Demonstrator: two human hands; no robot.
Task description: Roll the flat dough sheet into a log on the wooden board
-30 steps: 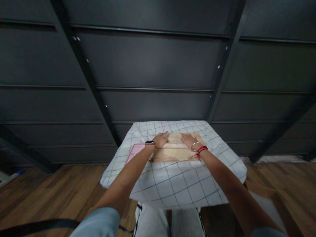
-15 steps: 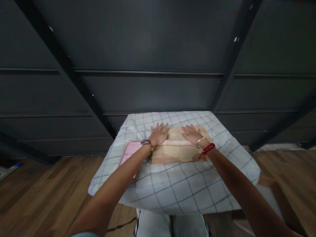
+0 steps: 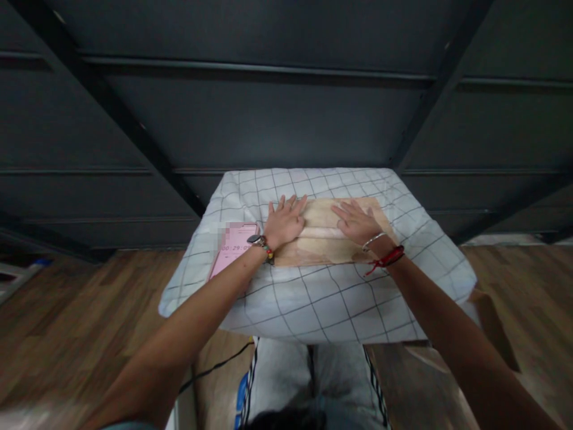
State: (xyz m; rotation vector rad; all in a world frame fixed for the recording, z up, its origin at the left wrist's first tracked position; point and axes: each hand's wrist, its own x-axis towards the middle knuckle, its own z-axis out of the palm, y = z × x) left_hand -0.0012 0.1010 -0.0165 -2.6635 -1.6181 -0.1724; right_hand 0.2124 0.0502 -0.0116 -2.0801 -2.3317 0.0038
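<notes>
A flat beige sheet lies on the checked cloth, with a paler strip running across its middle. I cannot tell whether it is fabric or paper. My left hand rests palm down on its left part, fingers spread toward the far edge. On the right part lies my right hand, also palm down, with fingers stretched forward and to the left. Neither hand grips anything. Beside my left wrist is a pink-screened phone showing a running timer, partly covered by my forearm.
A white cloth with dark grid lines covers the small table. Behind it rises a dark panelled wall. Wooden floor surrounds the table. An open cardboard box stands at the lower right, and a black cable runs below.
The view has tilted down, so the table sits higher in the picture. Both hands stay on the beige sheet; the right hand's fingers look slightly less spread.
</notes>
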